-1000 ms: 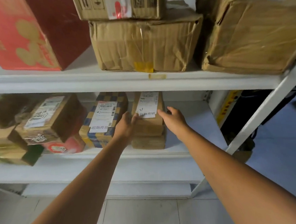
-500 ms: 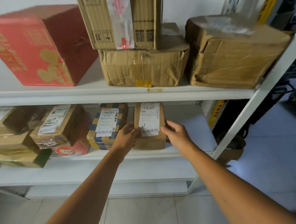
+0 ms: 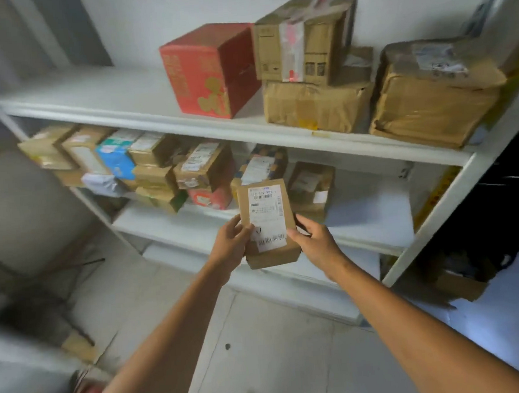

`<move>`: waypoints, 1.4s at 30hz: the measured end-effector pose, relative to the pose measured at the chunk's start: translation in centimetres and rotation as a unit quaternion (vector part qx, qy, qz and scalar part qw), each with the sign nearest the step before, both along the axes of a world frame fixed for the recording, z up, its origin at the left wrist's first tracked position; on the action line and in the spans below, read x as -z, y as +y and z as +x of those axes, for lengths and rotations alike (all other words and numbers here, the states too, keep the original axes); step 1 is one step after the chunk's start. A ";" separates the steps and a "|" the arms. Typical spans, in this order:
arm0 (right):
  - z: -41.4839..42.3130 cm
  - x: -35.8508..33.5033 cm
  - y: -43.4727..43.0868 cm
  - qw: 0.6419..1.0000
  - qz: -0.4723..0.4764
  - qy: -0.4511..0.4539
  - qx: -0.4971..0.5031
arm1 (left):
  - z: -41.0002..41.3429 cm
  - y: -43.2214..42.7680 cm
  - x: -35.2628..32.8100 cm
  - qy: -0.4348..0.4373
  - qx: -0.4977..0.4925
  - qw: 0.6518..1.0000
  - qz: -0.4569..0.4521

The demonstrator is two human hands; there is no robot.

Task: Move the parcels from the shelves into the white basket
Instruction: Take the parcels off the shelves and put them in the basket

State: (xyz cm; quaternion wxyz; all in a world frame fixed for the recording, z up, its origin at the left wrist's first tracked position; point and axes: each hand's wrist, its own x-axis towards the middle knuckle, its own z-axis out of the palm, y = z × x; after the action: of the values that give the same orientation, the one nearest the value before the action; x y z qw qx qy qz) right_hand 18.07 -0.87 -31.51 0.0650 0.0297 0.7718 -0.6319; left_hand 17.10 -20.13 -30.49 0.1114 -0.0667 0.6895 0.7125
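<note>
On the upper shelf [image 3: 122, 92], a box [image 3: 206, 74] stands left of a stack [image 3: 314, 79], with a third box [image 3: 435, 92] at the right end. On the lower shelf [image 3: 373, 219], parcels [image 3: 158, 169] crowd the left and middle. The held parcel [image 3: 267, 223] is before its front edge, between the left hand [image 3: 229, 247] and right hand [image 3: 317, 244].

Before you: cardboard parcel [image 3: 271, 258], brown, with white label [image 3: 267, 217] printed black; white shelves [image 3: 122, 95]; red box [image 3: 200, 77], gold print; light-blue parcel [image 3: 117, 157]; checked parcel [image 3: 277, 158], blue and yellow; brown cartons [image 3: 316, 106].
</note>
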 end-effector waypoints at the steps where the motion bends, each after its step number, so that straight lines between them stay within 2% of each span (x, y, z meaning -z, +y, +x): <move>1: 0.0 -0.5 -1.4 1.000 0.007 0.008 -0.018 | 0.9 -1.2 -0.5 0.007 -0.021 1.000 -0.007; 6: -1.6 -1.9 -10.8 0.990 0.030 0.025 -0.134 | 3.9 -9.5 -1.9 0.025 -0.136 0.990 -0.037; 11: -2.7 -2.4 -21.7 0.966 0.035 0.038 -0.254 | 7.2 -18.9 -2.0 0.044 -0.245 0.967 -0.055; 16: -1.2 -2.5 -30.8 0.915 0.035 0.060 -0.399 | 12.7 -25.1 -1.8 0.025 -0.374 0.926 -0.049; 19: 0.6 -2.3 -35.1 0.872 0.022 0.058 -0.485 | 16.5 -26.9 -1.2 0.009 -0.457 0.888 -0.054; 22: 2.6 -1.4 -38.1 0.826 -0.005 0.046 -0.561 | 20.3 -26.9 -0.6 0.001 -0.538 0.840 -0.076; 28: 8.6 0.1 -40.4 0.698 -0.012 0.020 -0.716 | 28.6 -22.2 0.5 -0.037 -0.681 0.720 -0.126; 33: 16.5 0.8 -40.0 0.583 0.002 0.012 -0.812 | 36.7 -16.4 0.5 -0.093 -0.781 0.608 -0.107; 35: 20.5 1.0 -39.7 0.540 -0.002 0.015 -0.841 | 40.2 -13.9 0.4 -0.094 -0.820 0.560 -0.069; 42: 36.1 2.8 -38.5 0.391 -0.009 -0.005 -0.920 | 53.1 -7.2 1.3 -0.121 -0.896 0.427 -0.018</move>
State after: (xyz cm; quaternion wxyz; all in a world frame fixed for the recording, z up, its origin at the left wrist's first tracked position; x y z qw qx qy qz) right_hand 54.19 -39.40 -34.35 0.6109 -0.6961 0.3232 -0.1946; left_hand 70.22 -27.36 -31.76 -0.5087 -0.7346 0.2337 0.3834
